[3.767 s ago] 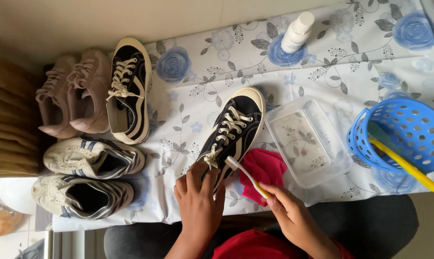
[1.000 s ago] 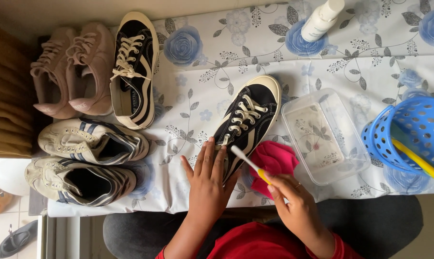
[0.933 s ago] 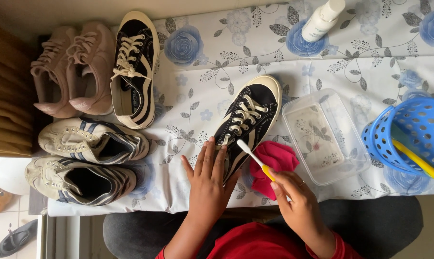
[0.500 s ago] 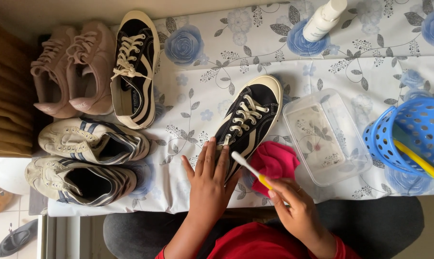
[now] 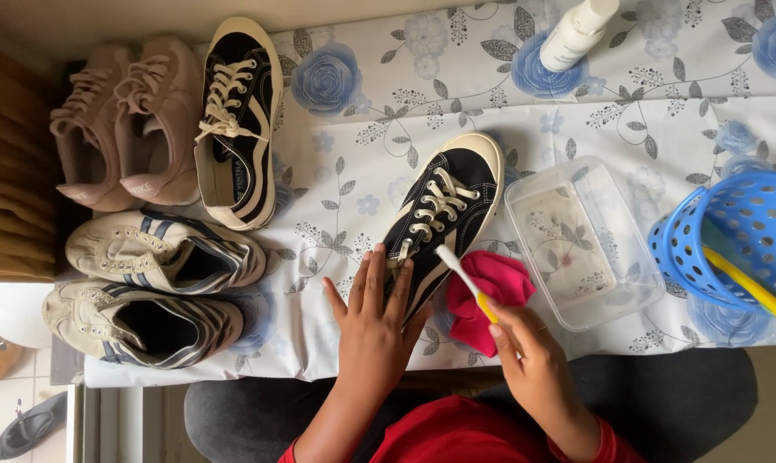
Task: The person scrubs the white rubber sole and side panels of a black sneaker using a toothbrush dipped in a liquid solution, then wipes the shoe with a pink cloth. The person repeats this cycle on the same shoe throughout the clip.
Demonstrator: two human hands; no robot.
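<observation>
While our left hand (image 5: 372, 330) is lying flat and open on the black sneaker (image 5: 439, 219), our right hand (image 5: 529, 360) is gripping a toothbrush (image 5: 465, 281). It is hovering beside the red cloth (image 5: 489, 296).

The left hand (image 5: 372, 330) lies flat over the heel of the black sneaker (image 5: 444, 210), so that end is hidden. The toothbrush (image 5: 465, 281) handle disappears inside the right hand (image 5: 534, 360). Far right of the hands, the blue basket (image 5: 735, 236) runs off the edge. Up top, the white bottle (image 5: 577, 33) is cut off too.
</observation>
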